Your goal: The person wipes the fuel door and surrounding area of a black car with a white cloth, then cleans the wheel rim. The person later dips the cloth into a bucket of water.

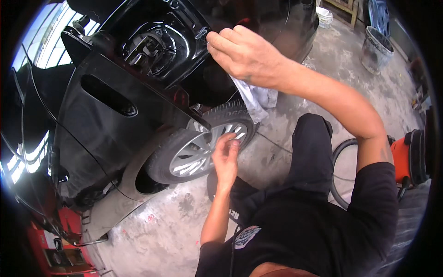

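Note:
My right hand (244, 53) is curled closed beside the edge of a glossy black car body panel (114, 93). A white cloth (254, 100) hangs from beneath this hand, with its gripped part hidden by the fingers. Lower down, my left hand (225, 155) has its thumb and fingers curved apart, with nothing visible between them. It is in front of the silver alloy wheel (193, 155) and its black tyre (232, 109). The car's recessed opening (148, 52), with bare parts inside, lies left of my right hand. A long oval slot (109, 95) runs through the panel.
Concrete floor (155, 235) surrounds the car. A dirty bucket (377, 50) and a smaller white bucket (324, 18) stand at the upper right. An orange-and-black machine (408, 155) with a black hose (337, 173) is near my right elbow. Red equipment (69, 221) appears lower left.

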### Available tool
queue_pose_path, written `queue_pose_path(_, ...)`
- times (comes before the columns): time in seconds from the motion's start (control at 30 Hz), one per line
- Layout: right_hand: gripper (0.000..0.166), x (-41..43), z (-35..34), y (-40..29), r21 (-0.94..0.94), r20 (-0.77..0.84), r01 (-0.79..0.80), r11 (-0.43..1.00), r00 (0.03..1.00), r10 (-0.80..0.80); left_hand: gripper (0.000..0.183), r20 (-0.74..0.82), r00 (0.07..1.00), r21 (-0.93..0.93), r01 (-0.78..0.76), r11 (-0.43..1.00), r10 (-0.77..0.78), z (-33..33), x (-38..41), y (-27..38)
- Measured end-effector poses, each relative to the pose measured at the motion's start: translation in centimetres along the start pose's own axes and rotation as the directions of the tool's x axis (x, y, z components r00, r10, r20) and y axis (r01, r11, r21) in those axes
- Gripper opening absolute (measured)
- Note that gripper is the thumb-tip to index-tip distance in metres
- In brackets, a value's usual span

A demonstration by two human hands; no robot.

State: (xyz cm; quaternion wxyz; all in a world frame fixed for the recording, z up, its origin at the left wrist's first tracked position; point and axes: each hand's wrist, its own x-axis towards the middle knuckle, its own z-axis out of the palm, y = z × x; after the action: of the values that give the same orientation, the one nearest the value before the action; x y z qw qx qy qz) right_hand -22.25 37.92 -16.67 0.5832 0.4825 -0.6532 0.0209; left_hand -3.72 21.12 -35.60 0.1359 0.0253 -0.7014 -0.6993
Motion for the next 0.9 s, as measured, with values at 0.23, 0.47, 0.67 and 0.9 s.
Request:
queue_pose_path(0.23, 0.013, 0.5, 0.3, 1.0, 0.278, -0.059, 0.026, 0.960, 0.998, -0.010, 0.023, 0.072, 0.997, 0.030, -0.019, 0.999, 0.017, 0.4, 0.0, 0.2)
queue_pose_path(0.47, 0.025, 1.6, 0.6, -1.2, 0.406, -0.096, -0.177, 0.897, 0.967, 0.234, 0.021, 0.024, 0.979, 0.084, 0.201, 0.976, -0.204, 0.4, -2.7, -1.0)
queue_pose_path(0.67, 0.012, 1.5, 0.3, 0.6, 0.274, -0.023, -0.002, 0.962, 1.000, 0.009, 0.024, 0.066, 0.989, 0.030, 0.133, 0.991, -0.135, -1.0, -2.9, -1.1)
queue_pose_path(0.9, 0.008, 2.2, 2.0, -4.0, 0.411, -0.119, -0.087, 0.907, 0.982, 0.148, 0.023, 0.006, 0.987, 0.008, 0.158, 0.987, -0.158, -1.1, -3.5, -0.4)
